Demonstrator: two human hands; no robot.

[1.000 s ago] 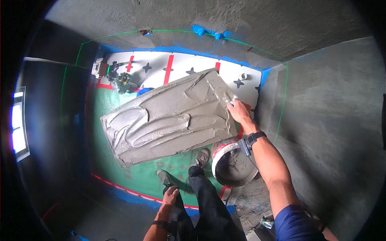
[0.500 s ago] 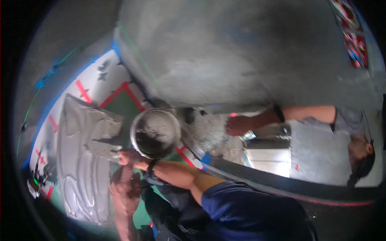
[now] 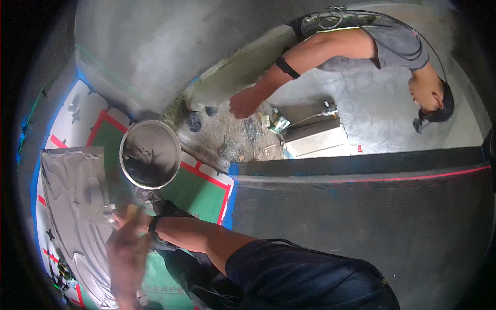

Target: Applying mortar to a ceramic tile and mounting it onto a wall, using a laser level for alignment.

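My right hand (image 3: pixel 125 216), with a black band at its wrist, grips a trowel. The flat blade of the trowel (image 3: pixel 92 213) lies against the wet grey mortar (image 3: pixel 64 188) that coats a long slab at the left. Just below it is my left hand (image 3: pixel 127 245), close to the right one and smeared by motion, so its fingers cannot be made out. A round bucket (image 3: pixel 174 168) with grey mortar inside stands beyond my hands, to the right of the slab.
Green sheeting (image 3: pixel 204 194) edged with red tape covers the floor under the bucket. A low dark ledge (image 3: pixel 361 168) runs off to the right. Beyond it a co-worker in a grey shirt (image 3: pixel 398 46) stretches an arm over rubble and a pale box (image 3: pixel 318 142).
My view has turned, so the slab and bucket appear farther left. The trowel lies farther in from the slab's right edge. The co-worker appears higher in the picture.
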